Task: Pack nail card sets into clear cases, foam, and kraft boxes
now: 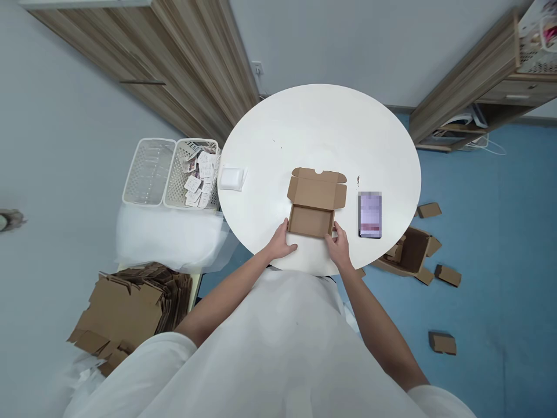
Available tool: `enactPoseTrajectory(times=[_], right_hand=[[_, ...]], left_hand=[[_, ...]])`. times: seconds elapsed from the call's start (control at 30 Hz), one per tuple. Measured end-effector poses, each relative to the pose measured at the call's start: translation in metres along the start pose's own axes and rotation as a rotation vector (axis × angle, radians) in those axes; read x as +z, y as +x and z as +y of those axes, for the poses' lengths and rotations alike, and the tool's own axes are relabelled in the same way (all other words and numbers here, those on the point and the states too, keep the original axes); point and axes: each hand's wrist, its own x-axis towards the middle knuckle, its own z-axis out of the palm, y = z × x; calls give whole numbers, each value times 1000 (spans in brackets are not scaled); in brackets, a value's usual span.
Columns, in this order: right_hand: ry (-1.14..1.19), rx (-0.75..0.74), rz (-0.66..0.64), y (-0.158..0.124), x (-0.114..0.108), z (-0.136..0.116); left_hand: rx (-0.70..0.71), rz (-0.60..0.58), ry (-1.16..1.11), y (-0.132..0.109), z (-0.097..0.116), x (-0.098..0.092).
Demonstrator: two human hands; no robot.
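Observation:
A small brown cardboard box lies on the white round table, its lid folded back away from me and its side flaps spread. The tray part looks bare inside. My left hand is at the box's left front corner, fingertips against the side wall and thumb stretched apart over the table. At the opposite front corner, my right hand grips the box, with the thumb on the front wall and fingers along the right side.
A phone lies right of the box, and a white packet sits near the table's left edge. Left stand white baskets, one with printed cards, above flattened cardboard. A large carton and several small boxes lie on the blue floor.

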Motion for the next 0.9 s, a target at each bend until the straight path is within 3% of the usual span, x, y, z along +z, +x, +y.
enactPoseTrajectory(times=[0.27, 0.4, 0.53, 0.63, 0.73, 0.8, 0.9], right_hand=[[-23, -29, 56, -1, -2, -2], [-46, -102, 274, -7, -5, -7], [22, -296, 410, -14, 0, -30], [72, -434, 320, -15, 20, -62], [22, -490, 162, -12, 57, -97], [-5, -447, 21, -9, 87, -118], [14, -253, -185, 2, 136, -140]], left_hand=[[10, -1, -44, -1, -2, 1], [10, 24, -100, -7, -5, -4], [4, 102, -154, -22, -13, -28], [-10, 199, -168, -35, -26, -58], [-32, 295, -164, -48, -46, -93], [-58, 343, -156, -53, -60, -117], [-60, 394, -117, -49, -79, -152]])
